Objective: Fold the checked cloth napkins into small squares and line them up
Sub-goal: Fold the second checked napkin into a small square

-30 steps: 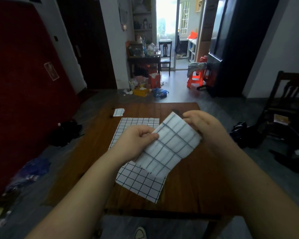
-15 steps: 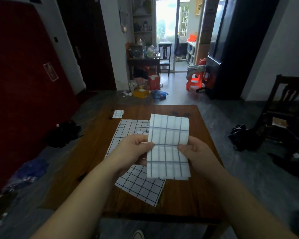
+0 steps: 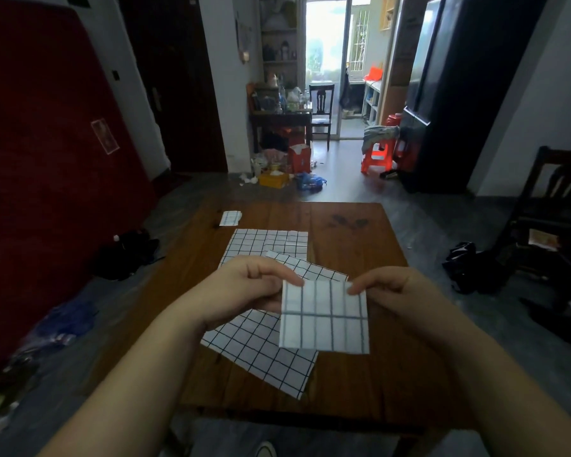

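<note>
Half a second back we held the folded napkin [image 3: 323, 316] as a tall strip standing upright between our hands; now it is shorter, close to a square, and our fingers have shifted from its middle up to its top corners. We hold it above the wooden table [image 3: 360, 380], its face turned toward us, its top edge level and its slightly longer side running left to right.

Below it on the table lie two unfolded napkins. One, the near flat napkin [image 3: 264, 354], sits at an angle with a corner pointing toward us, partly hidden behind the piece we hold and behind our left hand. Behind that, the far flat napkin [image 3: 261, 244] lies square to the table, overlapped at its near edge by the angled one. At the far left of the table rests a small folded square [image 3: 230, 218], well apart from the rest.

Our left hand [image 3: 244, 288] pinches the held napkin's upper left corner between thumb and fingers. Our right hand [image 3: 393, 288] pinches the upper right corner the same way. The napkin hangs down from both pinches, between our wrists.

It is white with blue-grey grid lines, one darker horizontal line crossing its middle; the flat napkins show a finer black check.
</note>
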Demonstrator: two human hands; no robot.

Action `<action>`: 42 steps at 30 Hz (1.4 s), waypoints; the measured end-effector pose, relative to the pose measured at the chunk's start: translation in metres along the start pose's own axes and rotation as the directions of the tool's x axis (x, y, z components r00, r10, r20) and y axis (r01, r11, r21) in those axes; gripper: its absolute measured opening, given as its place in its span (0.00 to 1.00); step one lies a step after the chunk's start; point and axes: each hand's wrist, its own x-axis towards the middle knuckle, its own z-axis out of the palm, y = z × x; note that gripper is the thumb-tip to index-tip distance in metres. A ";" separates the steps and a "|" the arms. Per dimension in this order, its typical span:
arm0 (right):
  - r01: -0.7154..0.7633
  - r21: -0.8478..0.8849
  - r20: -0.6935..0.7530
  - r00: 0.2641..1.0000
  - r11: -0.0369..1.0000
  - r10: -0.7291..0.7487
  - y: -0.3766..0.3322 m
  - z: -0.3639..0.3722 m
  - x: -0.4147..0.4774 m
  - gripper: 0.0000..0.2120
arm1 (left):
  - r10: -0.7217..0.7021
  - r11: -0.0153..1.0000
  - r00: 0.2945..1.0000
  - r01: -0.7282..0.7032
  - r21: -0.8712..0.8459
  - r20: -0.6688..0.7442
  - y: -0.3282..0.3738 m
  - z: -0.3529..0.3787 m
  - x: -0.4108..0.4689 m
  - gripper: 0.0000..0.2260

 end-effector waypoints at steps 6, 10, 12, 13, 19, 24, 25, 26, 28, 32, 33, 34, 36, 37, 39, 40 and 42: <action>0.089 -0.237 0.024 0.996 0.967 -0.086 -0.002 0.007 0.009 0.10 | 0.079 0.889 0.991 -0.021 0.458 -0.109 0.008 0.018 0.012 0.06; 0.108 -0.350 0.016 0.994 0.930 -0.110 -0.007 0.031 0.016 0.03 | 0.142 0.870 0.979 -0.053 0.491 -0.146 0.010 0.035 0.016 0.05; 0.107 -0.384 -0.020 0.992 0.917 -0.124 -0.004 0.039 0.019 0.01 | 0.156 0.880 0.971 -0.053 0.472 -0.181 0.010 0.041 0.018 0.06; 0.102 -0.388 -0.049 0.990 0.916 -0.131 -0.003 0.042 0.020 0.01 | 0.165 0.877 0.963 -0.045 0.479 -0.211 0.009 0.043 0.019 0.06; 0.118 -0.356 -0.096 0.982 0.927 -0.162 -0.002 0.049 0.014 0.07 | 0.168 0.912 0.918 -0.006 0.409 -0.360 -0.006 0.054 0.023 0.02; 0.090 -0.361 -0.091 0.987 0.928 -0.132 0.001 0.052 0.012 0.10 | 0.207 0.873 0.919 -0.019 0.488 -0.336 -0.012 0.059 0.022 0.05; 0.083 -0.347 -0.107 0.986 0.934 -0.127 0.001 0.051 0.012 0.10 | 0.213 0.870 0.917 -0.021 0.493 -0.338 -0.012 0.059 0.022 0.05; 0.079 -0.330 -0.125 0.984 0.941 -0.126 0.002 0.051 0.011 0.09 | 0.212 0.874 0.912 -0.016 0.485 -0.351 -0.012 0.059 0.021 0.05; 0.068 -0.298 -0.155 0.981 0.952 -0.119 0.005 0.050 0.007 0.08 | 0.201 0.895 0.897 -0.005 0.447 -0.393 -0.010 0.057 0.021 0.05; -0.001 -0.280 -0.195 0.979 0.960 -0.056 0.016 0.044 0.001 0.07 | 0.192 0.927 0.874 -0.011 0.376 -0.446 -0.008 0.050 0.020 0.04; -0.020 -0.285 -0.207 0.977 0.958 -0.042 0.019 0.043 0.000 0.06 | 0.189 0.932 0.871 -0.013 0.362 -0.454 -0.008 0.048 0.019 0.04; -0.036 -0.293 -0.223 0.974 0.955 -0.031 0.023 0.041 -0.001 0.06 | 0.187 0.934 0.868 -0.012 0.357 -0.460 -0.010 0.048 0.019 0.05; -0.062 -0.311 -0.249 0.968 0.949 -0.019 0.027 0.040 -0.002 0.07 | 0.177 0.934 0.868 0.001 0.357 -0.465 -0.013 0.046 0.020 0.05; -0.069 -0.327 -0.258 0.966 0.943 -0.018 0.029 0.041 -0.003 0.07 | 0.159 0.934 0.875 0.016 0.356 -0.458 -0.015 0.046 0.020 0.04; -0.076 -0.394 -0.273 0.961 0.916 -0.037 0.032 0.043 -0.004 0.07 | 0.104 0.910 0.905 0.080 0.407 -0.412 -0.018 0.045 0.020 0.04; -0.073 -0.453 -0.276 0.959 0.888 -0.062 0.033 0.044 -0.004 0.05 | 0.083 0.861 0.922 0.124 0.493 -0.378 -0.018 0.045 0.020 0.04; -0.059 -0.581 -0.251 0.962 0.812 -0.110 0.031 0.047 -0.003 0.04 | 0.075 0.697 0.948 0.172 0.697 -0.309 -0.012 0.047 0.020 0.03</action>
